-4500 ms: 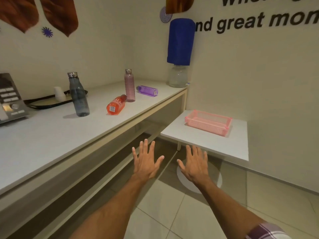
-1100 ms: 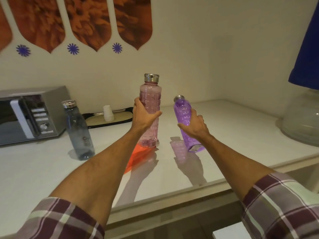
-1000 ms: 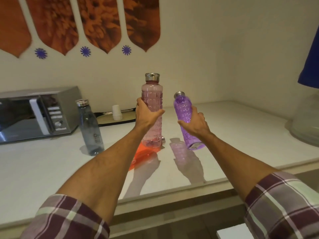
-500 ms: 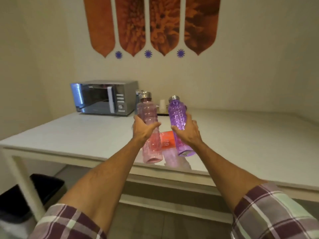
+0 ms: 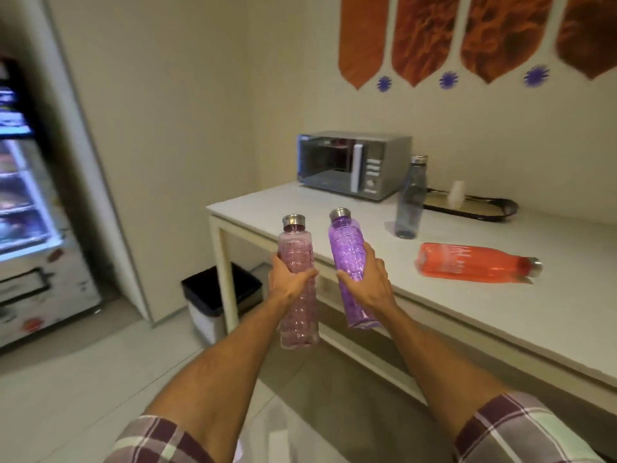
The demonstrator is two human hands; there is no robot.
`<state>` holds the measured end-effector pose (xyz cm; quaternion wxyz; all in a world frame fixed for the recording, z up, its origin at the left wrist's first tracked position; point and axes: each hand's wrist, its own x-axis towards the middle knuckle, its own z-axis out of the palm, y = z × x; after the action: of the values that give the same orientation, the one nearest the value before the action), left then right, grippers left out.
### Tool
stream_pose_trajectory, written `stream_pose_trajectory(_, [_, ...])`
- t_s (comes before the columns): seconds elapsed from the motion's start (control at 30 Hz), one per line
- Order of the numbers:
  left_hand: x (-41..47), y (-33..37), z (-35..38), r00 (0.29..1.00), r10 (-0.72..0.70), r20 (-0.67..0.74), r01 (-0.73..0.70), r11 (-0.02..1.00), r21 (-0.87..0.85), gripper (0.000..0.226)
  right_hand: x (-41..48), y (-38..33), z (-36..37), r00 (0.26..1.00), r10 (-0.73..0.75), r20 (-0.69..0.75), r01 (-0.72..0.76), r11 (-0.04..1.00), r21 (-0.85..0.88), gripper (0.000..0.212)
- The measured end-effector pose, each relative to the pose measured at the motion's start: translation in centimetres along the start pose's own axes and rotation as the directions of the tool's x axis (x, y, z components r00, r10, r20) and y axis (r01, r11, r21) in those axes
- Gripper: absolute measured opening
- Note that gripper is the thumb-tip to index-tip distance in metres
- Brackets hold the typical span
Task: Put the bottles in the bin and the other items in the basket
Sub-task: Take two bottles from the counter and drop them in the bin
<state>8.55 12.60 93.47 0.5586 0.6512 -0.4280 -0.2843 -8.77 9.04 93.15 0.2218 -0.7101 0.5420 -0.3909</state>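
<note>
Far left and low: the bin (image 5: 203, 320) stands on the floor under the end of the worktop (image 5: 467, 312), partly behind its leg, with its black-lined mouth facing up. It lies ahead of the hands, to their left and well below them.

The left hand (image 5: 288, 285) is wrapped round the middle of the pink bottle (image 5: 297, 248), upright, cap on top. That's the hand nearer the bin. Just beside it, the right hand (image 5: 365, 282) is clamped on the purple bottle (image 5: 345, 242), cap leaning slightly left. The two bottles are close but not touching, both in the air off the worktop's edge.

Further right on the worktop, a grey bottle (image 5: 412, 198) stands upright and a red bottle (image 5: 467, 262) lies on its side, cap pointing right.

My call: both go forward-left and down, pink first, minding that leg.
</note>
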Motion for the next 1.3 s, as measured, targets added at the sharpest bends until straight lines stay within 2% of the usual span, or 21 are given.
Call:
stream_pose_trajectory(0.17, [-0.5,-5.6,-9.6,0.979,-0.106,-0.173,0.114,0.993,0.038,0.087,-2.4,-4.2,9.3,0.983,-0.064,0.170,0.053,0.996,0.073,0.089])
stream_pose_trajectory(0.4, [-1.2,-13.3,-23.7,0.903,-0.252,-0.347,0.251,0.967,-0.050,0.083,-6.5,-11.6,23.6,0.919,-0.129,0.372,0.094,0.989,0.111,0.089])
stream_pose_trajectory(0.57, [-1.2,-17.9,-34.5,0.862,-0.331,-0.384,0.335,0.940,-0.059,0.084,-9.7,-18.1,33.7,0.860,-0.158,0.485,0.106,0.985,0.132,0.091])
stream_pose_trajectory(0.83, [-0.2,-24.2,-50.2,0.796,-0.414,-0.441,0.427,0.901,-0.076,0.086,-14.3,-26.7,47.4,0.818,-0.156,0.554,0.102,0.987,0.126,0.093])
stream_pose_trajectory(1.1, [2.5,-30.0,-59.4,0.747,-0.473,-0.467,0.481,0.870,-0.111,0.086,-15.0,-32.0,58.1,0.762,-0.174,0.623,0.137,0.985,0.107,0.093])
stream_pose_trajectory(1.3, [9.4,-33.3,-65.4,0.721,-0.489,-0.492,0.498,0.858,-0.122,0.087,-11.4,-35.3,67.2,0.734,-0.165,0.659,0.140,0.986,0.092,0.093])
